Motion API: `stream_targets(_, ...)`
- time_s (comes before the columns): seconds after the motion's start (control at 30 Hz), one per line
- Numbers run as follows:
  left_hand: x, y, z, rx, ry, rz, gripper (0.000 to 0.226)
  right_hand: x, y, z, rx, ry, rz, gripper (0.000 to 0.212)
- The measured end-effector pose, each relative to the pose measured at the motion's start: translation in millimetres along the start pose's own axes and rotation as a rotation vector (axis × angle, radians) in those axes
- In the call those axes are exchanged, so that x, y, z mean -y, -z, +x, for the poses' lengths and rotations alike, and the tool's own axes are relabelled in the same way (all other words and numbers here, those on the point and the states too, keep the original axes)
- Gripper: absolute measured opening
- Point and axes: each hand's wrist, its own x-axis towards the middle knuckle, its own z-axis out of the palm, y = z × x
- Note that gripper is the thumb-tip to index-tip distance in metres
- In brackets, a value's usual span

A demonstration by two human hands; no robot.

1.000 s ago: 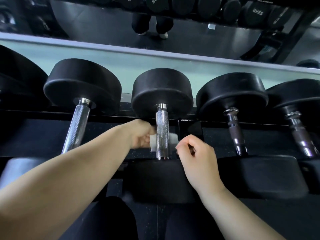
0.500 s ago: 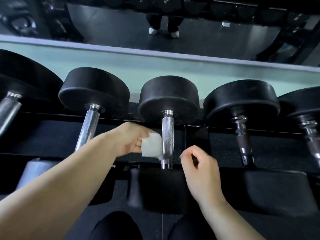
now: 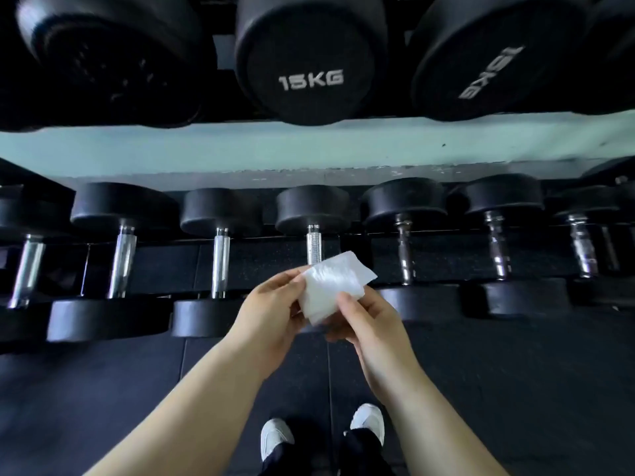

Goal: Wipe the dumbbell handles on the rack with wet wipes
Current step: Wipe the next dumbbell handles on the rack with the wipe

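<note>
Your left hand [image 3: 271, 310] and right hand [image 3: 369, 321] meet in front of the rack, both gripping one wet wipe [image 3: 335, 286]. The left thumb and fingers pinch its left edge. The right thumb presses on its lower right part, with the fingers curled underneath.

The wipe is white and folded into a rough rectangle, and you hold it up in the air. From the head camera it covers the near end of the knurled handle [image 3: 314, 243] of the middle dumbbell in the lower row. Whether it touches the metal cannot be told.

To the left of that dumbbell lie three more with bright, straight handles, the nearest one [image 3: 220, 266] just beside it. To the right lie three with darker, contoured handles, the nearest of them [image 3: 403, 252] beside your right hand.

Above the lower row runs a pale green beam [image 3: 206, 149], and over it sit larger black heads, one marked 15KG [image 3: 311, 79]. Below your arms is dark rubber flooring [image 3: 103, 389], with two white shoes [image 3: 369, 422] at the bottom edge.
</note>
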Motion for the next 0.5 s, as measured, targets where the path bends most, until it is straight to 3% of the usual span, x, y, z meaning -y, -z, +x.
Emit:
stream_targets(0.1,-9.4,-21.6,-55.1,0.074,0.055,0.183,0.02,39.6,17.6,-56.0,-0.118,-0.021,-0.092,0.02)
stream_targets(0.27,-11.5,-69.7,-115.7,0.279,0.035,0.596,0.012,64.1,62.0,-142.6,-0.083,-0.064,-0.046,0.017)
stream_targets(0.5,51.9,-180.2,-181.9,0.528,0.137,0.52,0.022,61.1,163.1,-248.1,-0.236,-0.012,0.249,0.022)
